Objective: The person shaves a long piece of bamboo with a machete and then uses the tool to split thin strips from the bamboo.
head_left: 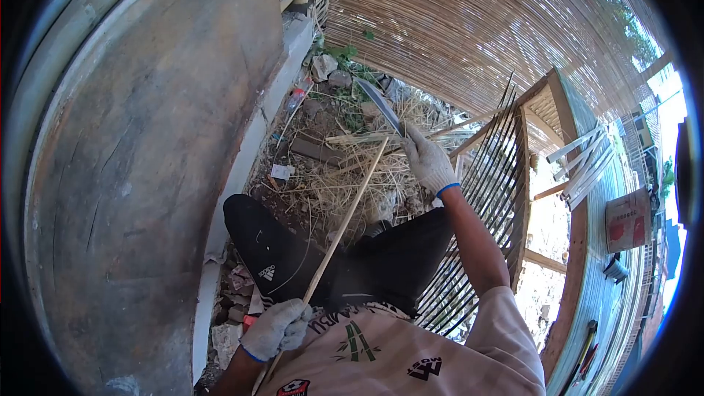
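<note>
My left hand (277, 328), in a pale work glove with a blue cuff, is closed around the lower part of a long thin bamboo strip (345, 224). The strip slants up and right across my black trousers, its far end over the straw. My right hand (427, 160), gloved the same way, grips a knife (381, 106) with a long blade. The blade points up and left, beyond the strip's far end and apart from it. The glove hides the knife's handle.
Bamboo shavings (315, 194) and stones (324, 67) cover the ground ahead. A concrete edge (246, 154) runs along the left. On the right stand a slatted bamboo frame (480, 227), a bench (605, 308) with tools (587, 348) and a box (627, 221). A bamboo screen (455, 29) rises behind.
</note>
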